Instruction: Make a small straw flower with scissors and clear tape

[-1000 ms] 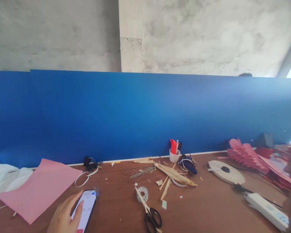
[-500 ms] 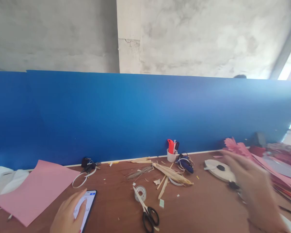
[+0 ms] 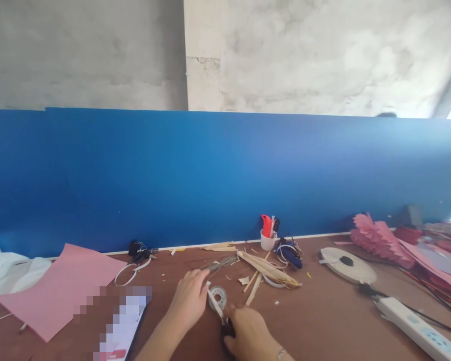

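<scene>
My left hand is just left of a roll of clear tape, its fingers bent toward the tip of the scissors; what its fingertips touch is too small to tell. The scissors have black handles and lie across the tape roll, blades pointing up and left. Over their handles, my right hand has its fingers curled round the black loops. A phone, partly pixelated, lies left of my left forearm. Dried husk strips spread behind my hands.
Pink paper and keys are at left. A white cup holds pens near the blue partition. At right are a flat white reel, pink crepe paper and a power strip.
My left hand has left the phone and moved right to the scissors. My right hand has come from the white reel down to the scissors' handles.
</scene>
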The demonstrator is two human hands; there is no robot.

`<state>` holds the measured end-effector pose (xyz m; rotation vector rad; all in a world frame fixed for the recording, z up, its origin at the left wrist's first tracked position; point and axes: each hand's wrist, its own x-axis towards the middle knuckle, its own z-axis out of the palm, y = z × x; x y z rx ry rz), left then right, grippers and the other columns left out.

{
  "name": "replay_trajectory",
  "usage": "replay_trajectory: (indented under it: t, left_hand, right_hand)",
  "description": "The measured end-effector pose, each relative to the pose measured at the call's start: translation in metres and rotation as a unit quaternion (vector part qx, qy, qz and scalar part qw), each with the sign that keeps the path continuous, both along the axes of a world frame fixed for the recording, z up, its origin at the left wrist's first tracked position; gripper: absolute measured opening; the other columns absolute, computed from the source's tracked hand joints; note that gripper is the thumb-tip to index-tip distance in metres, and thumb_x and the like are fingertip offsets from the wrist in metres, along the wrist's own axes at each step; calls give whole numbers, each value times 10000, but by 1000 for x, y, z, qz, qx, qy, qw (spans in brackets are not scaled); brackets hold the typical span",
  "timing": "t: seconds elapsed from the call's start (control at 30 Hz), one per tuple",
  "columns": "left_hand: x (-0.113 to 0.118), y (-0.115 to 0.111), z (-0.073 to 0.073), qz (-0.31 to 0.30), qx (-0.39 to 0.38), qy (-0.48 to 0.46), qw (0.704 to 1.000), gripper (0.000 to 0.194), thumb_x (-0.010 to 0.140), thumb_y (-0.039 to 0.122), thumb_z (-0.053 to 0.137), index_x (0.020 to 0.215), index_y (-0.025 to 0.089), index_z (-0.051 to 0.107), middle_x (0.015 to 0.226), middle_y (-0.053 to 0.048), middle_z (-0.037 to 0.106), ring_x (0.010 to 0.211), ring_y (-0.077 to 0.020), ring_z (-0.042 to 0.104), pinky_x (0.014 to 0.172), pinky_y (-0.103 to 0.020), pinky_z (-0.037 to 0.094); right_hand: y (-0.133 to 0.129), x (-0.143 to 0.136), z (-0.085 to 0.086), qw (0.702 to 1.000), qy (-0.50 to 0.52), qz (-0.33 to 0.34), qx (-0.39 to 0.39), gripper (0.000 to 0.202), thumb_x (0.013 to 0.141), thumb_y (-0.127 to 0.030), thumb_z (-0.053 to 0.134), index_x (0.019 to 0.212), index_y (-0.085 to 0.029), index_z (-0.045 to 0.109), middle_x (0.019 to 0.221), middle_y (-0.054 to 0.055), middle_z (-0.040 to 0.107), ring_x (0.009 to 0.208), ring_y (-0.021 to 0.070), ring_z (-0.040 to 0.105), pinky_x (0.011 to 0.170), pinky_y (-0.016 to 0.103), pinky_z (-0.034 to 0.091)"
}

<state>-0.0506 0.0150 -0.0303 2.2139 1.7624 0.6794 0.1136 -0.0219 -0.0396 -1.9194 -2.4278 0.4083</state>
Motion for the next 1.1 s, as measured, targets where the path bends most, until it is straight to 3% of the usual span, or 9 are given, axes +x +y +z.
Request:
replay_trajectory:
  t: [0.17, 0.23, 0.33, 0.43, 0.6, 0.77, 0.93, 1.1]
  left_hand:
    - [26, 23, -37, 83, 73, -93, 990, 452, 843, 188, 340, 1269, 158, 487, 1174, -131, 615, 1112, -248, 528, 908, -423, 408]
    - [31, 20, -49, 60, 84, -103, 989, 459, 852, 254, 365, 1290, 160, 464, 1221, -133, 586, 1146, -250, 503, 936, -416, 384]
    - [35, 12, -60, 23, 26, -73, 997, 585, 770, 301, 498, 1332, 168, 409, 1279, -124, 545, 1181, -254, 473, 959, -392, 352]
    - [34, 10, -65, 7, -20, -38, 999, 623, 759, 265, 488, 1362, 184, 354, 1241, -105, 579, 1156, -226, 496, 961, -375, 328]
    - [32, 12, -66, 28, -2, 6, 1000, 556, 778, 204, 424, 1333, 184, 401, 1220, -101, 592, 1136, -219, 501, 964, -386, 299]
    - [32, 12, -66, 34, 18, 17, 999, 582, 730, 85, 393, 1303, 171, 452, 1275, -99, 552, 1175, -216, 465, 987, -390, 291]
    - [31, 14, -72, 18, 85, 0, 996, 501, 755, 83, 403, 1224, 197, 537, 1233, -83, 581, 1173, -225, 468, 988, -424, 326]
    - [32, 16, -77, -15, 134, -17, 991, 422, 787, 110, 415, 1158, 209, 592, 1178, -81, 615, 1132, -238, 503, 961, -443, 383]
  right_hand:
    - [11, 16, -15, 997, 44, -44, 39, 261, 664, -120, 501, 859, -180, 664, 909, 116, 705, 861, 258, 650, 693, 273, 420]
    - [20, 30, -17, 992, 78, -79, 66, 220, 706, -129, 475, 831, -190, 646, 860, 90, 703, 809, 228, 651, 651, 251, 396]
    - [31, 45, -19, 983, 109, -122, 81, 210, 757, -158, 467, 888, -191, 628, 855, 76, 697, 809, 217, 644, 653, 242, 376]
    - [33, 49, -24, 983, 119, -118, 78, 229, 740, -136, 487, 910, -185, 631, 865, 73, 690, 830, 211, 634, 670, 234, 375]
    - [41, 55, -26, 985, 114, -71, 106, 224, 783, -139, 457, 791, -199, 673, 892, 62, 674, 826, 182, 612, 701, 219, 386]
    - [81, 76, -13, 975, 40, -127, 178, 298, 837, -142, 393, 843, -157, 691, 942, 114, 668, 957, 224, 570, 823, 268, 360]
    - [118, 81, -17, 974, 31, -134, 181, 198, 717, -102, 521, 826, -119, 685, 933, 159, 676, 934, 276, 580, 785, 318, 361]
    - [130, 84, -16, 967, 78, -133, 205, 161, 670, -22, 524, 688, -117, 653, 756, 147, 685, 795, 249, 617, 720, 305, 358]
